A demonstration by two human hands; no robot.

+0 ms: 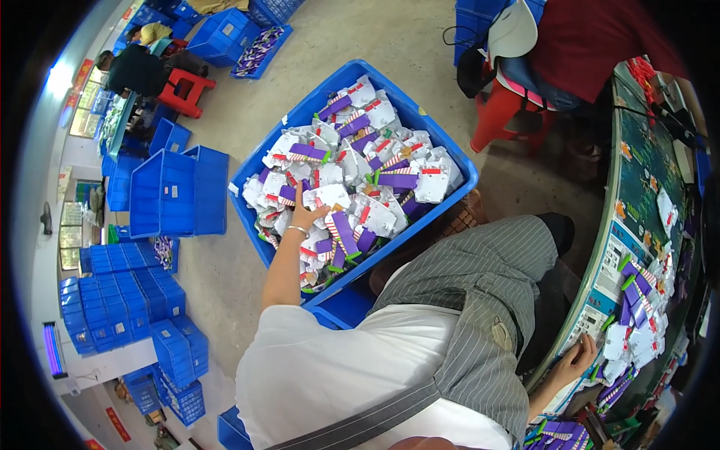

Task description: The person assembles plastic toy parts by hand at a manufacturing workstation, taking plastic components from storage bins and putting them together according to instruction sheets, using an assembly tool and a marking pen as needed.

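Observation:
My left hand [306,213] reaches into a large blue plastic bin [255,217], its fingers spread against a white plastic piece [327,196] on top of the pile. Whether the fingers bear any of that piece's weight is not visible. The bin is heaped with white plastic pieces with red marks, mixed with purple parts [397,181] that have red-and-white striped sections and green ends. My right hand [574,361] lies at the near edge of the worktable [592,300], fingers apart and slightly bent. Beside it is a pile of similar white pieces [643,341] and purple parts [636,304].
Stacked blue crates [124,300] and empty blue bins [176,191] line the left side. A person in dark red [600,45] sits on a red stool [499,116] at the upper right. Another person [135,71] sits near a red stool [184,90] at the far left.

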